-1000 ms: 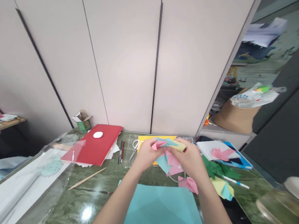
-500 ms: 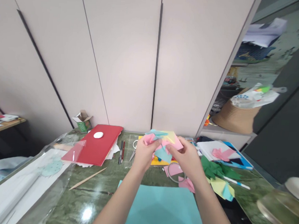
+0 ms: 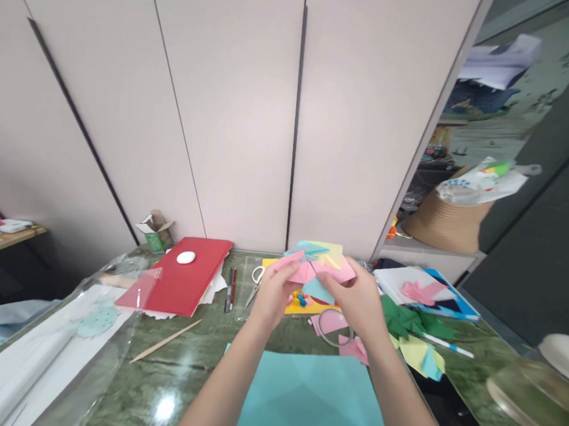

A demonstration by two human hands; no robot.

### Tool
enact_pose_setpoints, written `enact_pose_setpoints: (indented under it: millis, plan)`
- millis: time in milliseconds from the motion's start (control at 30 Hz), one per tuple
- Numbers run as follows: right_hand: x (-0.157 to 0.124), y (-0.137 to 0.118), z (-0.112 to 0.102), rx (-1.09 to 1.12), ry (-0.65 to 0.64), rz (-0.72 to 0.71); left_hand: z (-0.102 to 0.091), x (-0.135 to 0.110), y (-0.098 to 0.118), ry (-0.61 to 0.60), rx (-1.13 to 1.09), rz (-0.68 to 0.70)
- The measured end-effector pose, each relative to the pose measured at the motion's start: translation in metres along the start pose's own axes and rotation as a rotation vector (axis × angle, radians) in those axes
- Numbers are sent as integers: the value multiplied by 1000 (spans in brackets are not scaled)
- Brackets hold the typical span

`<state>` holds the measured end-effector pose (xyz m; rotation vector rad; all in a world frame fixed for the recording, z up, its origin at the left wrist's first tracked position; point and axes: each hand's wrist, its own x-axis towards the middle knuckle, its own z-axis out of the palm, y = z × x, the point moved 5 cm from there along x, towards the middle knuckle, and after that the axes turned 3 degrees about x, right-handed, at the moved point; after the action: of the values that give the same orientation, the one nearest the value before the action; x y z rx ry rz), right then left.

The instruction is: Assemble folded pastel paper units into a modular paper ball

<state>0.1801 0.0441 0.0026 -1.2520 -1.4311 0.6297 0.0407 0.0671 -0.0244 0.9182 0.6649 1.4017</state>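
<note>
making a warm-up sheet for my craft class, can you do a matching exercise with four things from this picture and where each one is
1. folded paper
2. white disc
3. turquoise sheet
4. wooden stick

A. on the red folder
B. cut off by the picture's bottom edge
C. directly on the green tabletop, wholly in view
D. held by the left hand and right hand

Pairs: 1-D, 2-A, 3-B, 4-C

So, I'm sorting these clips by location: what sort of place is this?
Likely a craft table, perhaps in a home: folded coloured paper held up, scissors on the green tabletop, and tall cabinet doors behind.
</note>
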Motion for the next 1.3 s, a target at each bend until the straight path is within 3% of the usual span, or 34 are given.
enact_pose_setpoints:
  millis: [167, 367, 500, 667, 933, 1067, 1167, 1300]
  plan:
    - [1, 2, -2, 112, 20, -12, 4, -1, 0, -35, -60, -14]
    - [0, 3, 3, 209, 26, 7, 10, -7, -9, 34, -49, -12]
    - [0, 3, 2, 192, 45, 25, 15, -12, -12, 86, -159, 8]
    - [0, 4, 3, 147, 52, 8, 21, -17, -17, 51, -226, -6]
    - [1, 5, 2, 102, 52, -6, 18, -13, -20, 89, -229, -26]
    - [5, 3, -6, 27, 28, -43, 14, -5, -10, -9, -59, -17]
    - [6, 3, -12, -81, -23, -56, 0, -1, 13, -9, 151, 146]
    - [3, 1, -10, -173, -163, -101, -14, -5, 40, -72, 467, 229]
